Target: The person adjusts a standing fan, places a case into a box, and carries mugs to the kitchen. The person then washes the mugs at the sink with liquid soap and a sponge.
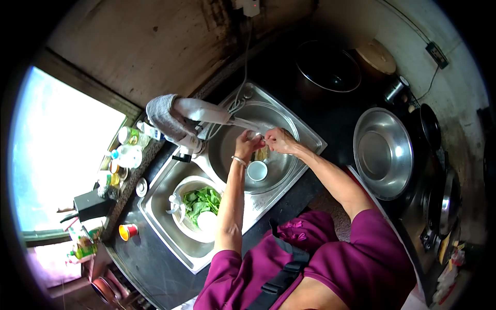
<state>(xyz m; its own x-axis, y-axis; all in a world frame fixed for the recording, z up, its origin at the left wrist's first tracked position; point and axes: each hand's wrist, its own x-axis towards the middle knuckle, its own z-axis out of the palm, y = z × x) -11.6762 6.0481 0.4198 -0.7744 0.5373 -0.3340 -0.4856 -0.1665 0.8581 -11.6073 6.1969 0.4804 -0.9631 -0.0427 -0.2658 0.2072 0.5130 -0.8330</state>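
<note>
Both hands meet under the faucet point(243, 123) over the round sink basin point(219, 142). My left hand point(244, 146), with a bracelet at the wrist, is closed around a small pale, rounded thing point(252, 135), perhaps a little cup. Right beside it, my right hand point(279, 140) is closed, its fingertips against or close to that thing. What lies between those fingers is hidden. Below the hands a white cup point(257, 171) stands in the basin, its mouth facing up. A yellowish-brown item point(262, 154) shows next to it, partly covered.
In the left basin a white bowl point(181, 225) holds green leaves point(200, 202) and a white round dish point(207, 221). A grey cloth point(164, 116) hangs by the faucet. Bottles point(129, 155) line the windowsill; an orange-red cup point(127, 231) stands below. A steel basin point(383, 153) is at right.
</note>
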